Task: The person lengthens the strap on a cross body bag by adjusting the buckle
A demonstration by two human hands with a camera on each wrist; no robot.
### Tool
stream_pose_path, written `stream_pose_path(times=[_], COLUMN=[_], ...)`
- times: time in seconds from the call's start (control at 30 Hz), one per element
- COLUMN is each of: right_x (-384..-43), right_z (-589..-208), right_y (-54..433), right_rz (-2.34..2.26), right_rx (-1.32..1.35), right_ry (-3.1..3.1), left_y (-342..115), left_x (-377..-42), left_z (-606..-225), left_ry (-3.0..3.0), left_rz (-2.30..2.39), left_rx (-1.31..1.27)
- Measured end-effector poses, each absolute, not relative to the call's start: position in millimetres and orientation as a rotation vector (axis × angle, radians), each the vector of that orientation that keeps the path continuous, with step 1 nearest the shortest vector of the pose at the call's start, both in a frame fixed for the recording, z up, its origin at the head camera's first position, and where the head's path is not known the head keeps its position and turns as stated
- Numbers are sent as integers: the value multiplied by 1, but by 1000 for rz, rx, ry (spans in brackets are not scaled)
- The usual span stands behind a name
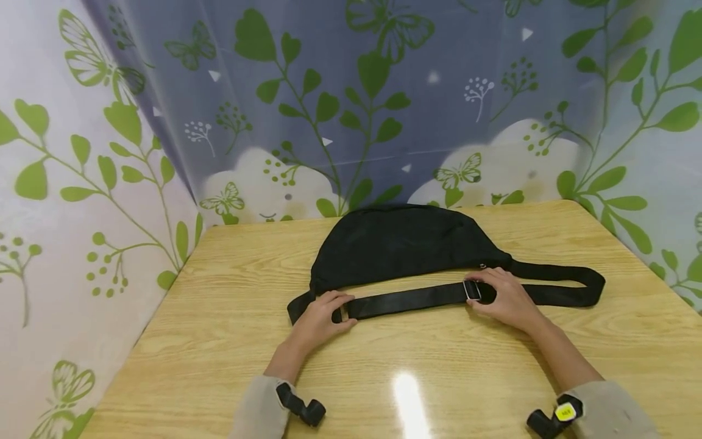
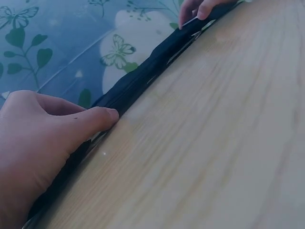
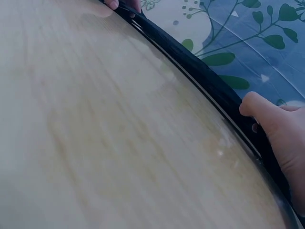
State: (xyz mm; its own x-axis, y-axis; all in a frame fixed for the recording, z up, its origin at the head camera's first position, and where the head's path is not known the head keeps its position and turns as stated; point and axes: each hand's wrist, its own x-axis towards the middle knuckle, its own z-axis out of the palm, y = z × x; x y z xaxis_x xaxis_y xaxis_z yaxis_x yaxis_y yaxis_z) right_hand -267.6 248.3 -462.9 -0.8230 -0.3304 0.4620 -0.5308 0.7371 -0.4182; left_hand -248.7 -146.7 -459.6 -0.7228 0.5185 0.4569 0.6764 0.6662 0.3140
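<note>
A black waist bag (image 1: 400,244) lies flat on the table in the head view, its rounded edge toward the back. Its black strap (image 1: 411,301) runs in front of the bag, nearly straight between the two hands. My left hand (image 1: 320,320) holds the strap's left part, thumb at the near edge and fingers at the far edge. Farther right, my right hand (image 1: 507,299) pinches the strap just beside a metal slider buckle (image 1: 471,291). Both wrist views show the strap low along the tabletop, with the left thumb (image 2: 107,117) and right thumb (image 3: 250,104) against it.
The wood-grain table (image 1: 384,353) carries the bag near its back edge. To the right, the strap loops round in a bend (image 1: 595,289). A printed curtain (image 1: 329,91) with leaves and butterflies hangs behind the table and at both sides.
</note>
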Motion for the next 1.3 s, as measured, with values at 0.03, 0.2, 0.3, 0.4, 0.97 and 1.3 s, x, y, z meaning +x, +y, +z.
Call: stream_pose_path(times=[0.03,0.2,0.3,0.4,0.97,1.3], right_x=[-268,-266,-264,-263,-238,-208], right_z=[-463,-461,-460,-460,-464,-464], right_y=[248,247,246,242,224,201], right_rz=[790,823,835,842,858,814], right_rx=[662,640,638,659,860,987], right_ry=[-2609,-2733,-2765,-2775,-2662,-2625], left_y=[-148,-150,-150,-151,-150,-118], left_x=[-249,-250,-250,-248,-226,-198], left_z=[-460,-460,-460,-460,-459,-457], left_ry=[-2557,-2563,-2571,-2606,-2661,-2272], left_rz=[-683,-685,-680,-678,-624,-435], left_rx=[-946,-956,-952,-923,-985,-1118])
